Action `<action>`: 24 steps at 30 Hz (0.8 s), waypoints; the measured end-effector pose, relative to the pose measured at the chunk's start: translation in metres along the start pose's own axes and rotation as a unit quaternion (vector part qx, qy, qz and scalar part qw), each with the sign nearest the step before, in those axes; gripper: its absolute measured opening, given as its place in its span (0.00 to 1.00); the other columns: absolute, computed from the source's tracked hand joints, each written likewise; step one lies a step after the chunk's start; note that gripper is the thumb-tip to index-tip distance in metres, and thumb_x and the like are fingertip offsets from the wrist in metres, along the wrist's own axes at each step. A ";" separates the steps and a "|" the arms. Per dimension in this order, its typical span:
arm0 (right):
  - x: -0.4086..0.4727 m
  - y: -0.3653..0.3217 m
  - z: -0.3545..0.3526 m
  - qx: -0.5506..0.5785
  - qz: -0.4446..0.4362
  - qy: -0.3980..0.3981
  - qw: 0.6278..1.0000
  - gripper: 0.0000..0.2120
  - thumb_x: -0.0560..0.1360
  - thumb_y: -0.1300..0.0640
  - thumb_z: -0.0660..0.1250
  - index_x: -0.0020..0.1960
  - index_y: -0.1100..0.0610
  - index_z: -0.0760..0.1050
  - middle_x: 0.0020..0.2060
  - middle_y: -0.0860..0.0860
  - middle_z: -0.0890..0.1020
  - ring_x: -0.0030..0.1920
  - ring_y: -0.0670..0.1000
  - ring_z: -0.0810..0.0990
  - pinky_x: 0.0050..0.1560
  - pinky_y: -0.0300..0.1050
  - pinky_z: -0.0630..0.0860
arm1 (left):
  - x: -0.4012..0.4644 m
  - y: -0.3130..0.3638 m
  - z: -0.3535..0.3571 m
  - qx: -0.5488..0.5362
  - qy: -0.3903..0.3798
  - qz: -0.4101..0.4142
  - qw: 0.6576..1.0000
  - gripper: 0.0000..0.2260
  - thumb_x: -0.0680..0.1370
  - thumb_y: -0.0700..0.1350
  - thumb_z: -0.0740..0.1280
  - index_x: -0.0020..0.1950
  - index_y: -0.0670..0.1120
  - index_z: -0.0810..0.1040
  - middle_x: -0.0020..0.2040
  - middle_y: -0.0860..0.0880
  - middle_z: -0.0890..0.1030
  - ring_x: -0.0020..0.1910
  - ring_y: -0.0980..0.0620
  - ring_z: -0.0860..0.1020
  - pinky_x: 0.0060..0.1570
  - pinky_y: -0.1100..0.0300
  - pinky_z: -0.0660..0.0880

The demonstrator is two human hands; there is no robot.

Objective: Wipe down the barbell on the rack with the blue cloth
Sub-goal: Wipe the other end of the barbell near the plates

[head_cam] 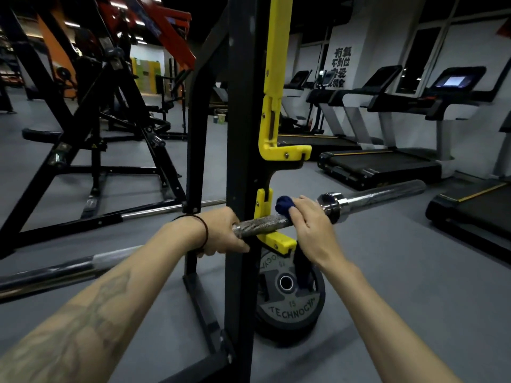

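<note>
Barbell (262,223) is laid across the yellow rack hook (276,240), gripped by the left hand (225,232) beside the black upright (240,161); blue cloth (286,205) is pressed on it by the right hand (309,219). Open grey floor (387,272) lies beyond the sleeve.

The cloth (284,205) is deep navy blue. The barbell (262,223) is silver chrome, with a fine crosshatched knurl on its grip. The rack upright (243,134) is matte black; its hooks (276,241) are bright yellow. The weight plate (293,308) is black with pale grey lettering. The floor (387,272) is plain grey.
</note>
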State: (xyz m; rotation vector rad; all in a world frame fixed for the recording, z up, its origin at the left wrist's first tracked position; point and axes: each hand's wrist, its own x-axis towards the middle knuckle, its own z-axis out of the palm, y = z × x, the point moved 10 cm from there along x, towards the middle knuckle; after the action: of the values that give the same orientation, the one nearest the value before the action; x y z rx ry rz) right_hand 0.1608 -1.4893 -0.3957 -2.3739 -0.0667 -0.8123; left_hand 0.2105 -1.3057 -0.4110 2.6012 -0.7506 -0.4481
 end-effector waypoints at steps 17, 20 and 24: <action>-0.008 0.036 -0.021 -0.022 -0.064 0.012 0.998 0.19 0.84 0.53 0.63 0.74 0.51 0.74 0.71 0.36 0.72 0.76 0.40 0.64 0.79 0.52 0.61 | -0.043 0.037 0.005 0.351 0.425 0.139 0.823 0.24 0.81 0.59 0.55 0.66 0.41 0.71 0.56 0.41 0.75 0.58 0.40 0.74 0.54 0.46 0.73; -0.012 0.038 -0.025 0.028 0.024 0.112 0.993 0.17 0.85 0.55 0.62 0.72 0.55 0.75 0.70 0.40 0.73 0.75 0.40 0.65 0.78 0.52 0.63 | -0.041 0.034 0.004 0.343 0.419 0.125 0.831 0.29 0.83 0.61 0.51 0.71 0.39 0.70 0.64 0.38 0.76 0.66 0.36 0.72 0.62 0.43 0.71; -0.028 -0.004 0.009 0.052 -0.066 0.049 0.995 0.21 0.84 0.52 0.60 0.75 0.53 0.72 0.74 0.45 0.73 0.79 0.43 0.62 0.80 0.41 0.55 | -0.042 0.035 0.004 0.345 0.419 0.125 0.831 0.31 0.83 0.62 0.50 0.75 0.39 0.68 0.72 0.37 0.71 0.73 0.36 0.67 0.68 0.41 0.68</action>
State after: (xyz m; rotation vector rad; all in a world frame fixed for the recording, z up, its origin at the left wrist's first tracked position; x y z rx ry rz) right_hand 0.1416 -1.4771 -0.4151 -2.2472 -0.2223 -0.9640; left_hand 0.1600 -1.3108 -0.3904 2.7882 -0.9931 1.1918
